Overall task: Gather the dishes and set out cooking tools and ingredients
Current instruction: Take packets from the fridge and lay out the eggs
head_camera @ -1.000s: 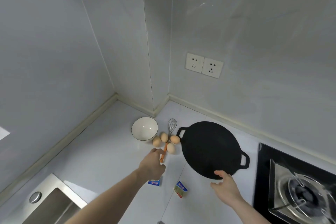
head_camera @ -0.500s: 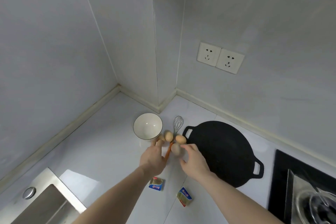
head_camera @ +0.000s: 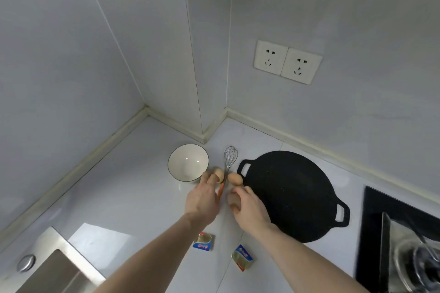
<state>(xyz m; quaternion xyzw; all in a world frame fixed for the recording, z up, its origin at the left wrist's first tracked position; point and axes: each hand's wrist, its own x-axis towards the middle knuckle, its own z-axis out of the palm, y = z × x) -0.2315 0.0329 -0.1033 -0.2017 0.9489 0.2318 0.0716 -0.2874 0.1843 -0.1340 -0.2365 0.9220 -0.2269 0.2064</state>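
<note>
Head view: right hand [head_camera: 250, 209] curls round a tan egg [head_camera: 232, 201] on the counter [head_camera: 133, 188]; left hand [head_camera: 203, 198] seems to pinch another egg [head_camera: 220, 173] beside the white bowl [head_camera: 188, 162]. A third egg [head_camera: 235, 178] lies between whisk [head_camera: 229, 159] and black pan [head_camera: 289, 195]

brown eggs [head_camera: 235, 178] flank whisk [head_camera: 229, 163] between bowl [head_camera: 188, 165] and pan [head_camera: 291, 194].

White counter [head_camera: 119, 197] carries bowl [head_camera: 188, 162], whisk [head_camera: 230, 157], eggs [head_camera: 235, 178], black pan [head_camera: 290, 195]; two packets [head_camera: 203, 241].
</note>
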